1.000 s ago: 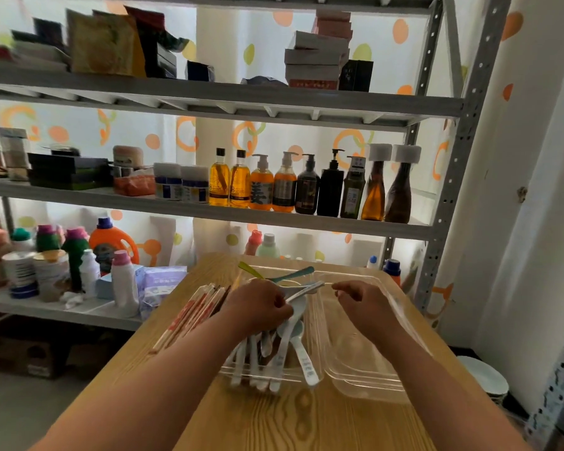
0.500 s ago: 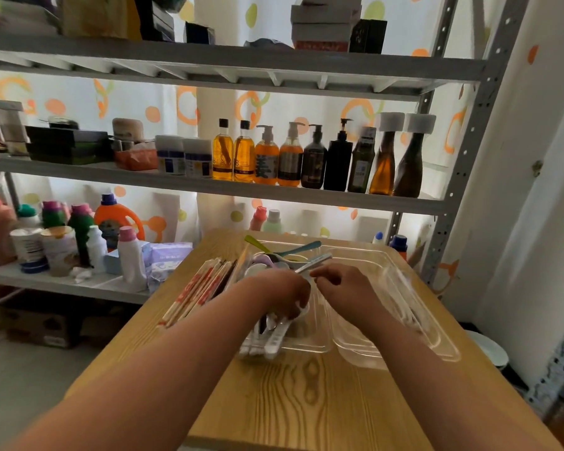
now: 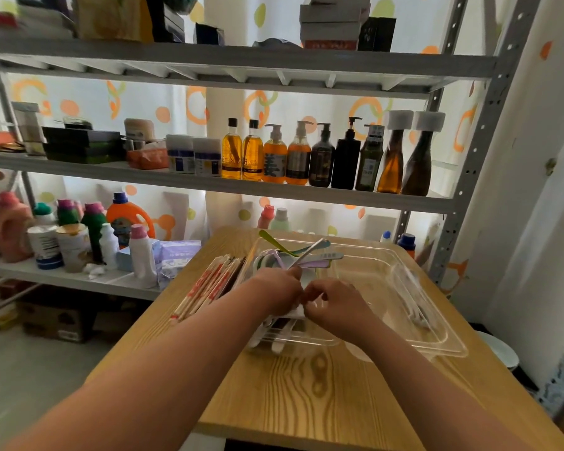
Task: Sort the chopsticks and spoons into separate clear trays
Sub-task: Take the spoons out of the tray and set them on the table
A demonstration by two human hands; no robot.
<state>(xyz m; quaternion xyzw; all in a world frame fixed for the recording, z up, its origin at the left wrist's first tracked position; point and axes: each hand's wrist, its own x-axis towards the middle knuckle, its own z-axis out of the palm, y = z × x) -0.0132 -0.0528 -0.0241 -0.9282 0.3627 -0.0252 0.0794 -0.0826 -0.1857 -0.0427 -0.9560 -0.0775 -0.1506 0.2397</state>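
Entry: storage corner. Metal shelving (image 3: 241, 60) with a row of bottles (image 3: 306, 157) is set against the far edge of a wooden worktop (image 3: 323, 395).

Change noted: the hands, held apart a second ago with the right one over the second tray (image 3: 449, 349), are now brought together above the near end of the spoon tray (image 3: 309, 342).

Left hand (image 3: 274, 292): fingers curled round a bundle of spoons (image 3: 303, 255), whose handles fan out toward the far edge.

Right hand (image 3: 337, 304): fingers bent in against a white spoon end between the two hands. Whether it is pinched or only touched cannot be told.

Reading for the task: the spoons are judged gathered and being squared up in their tray. The wrapped chopsticks (image 3: 209, 284) are not yet trayed and lie on the worktop by its left edge, just beside the spoon tray.

Room: the second tray is set toward the right edge, with little visible in it. Bare wood is shown between both trays and the near edge. Some spoon handles overhang the spoon tray's near rim and could be knocked when the chopsticks are carried across.
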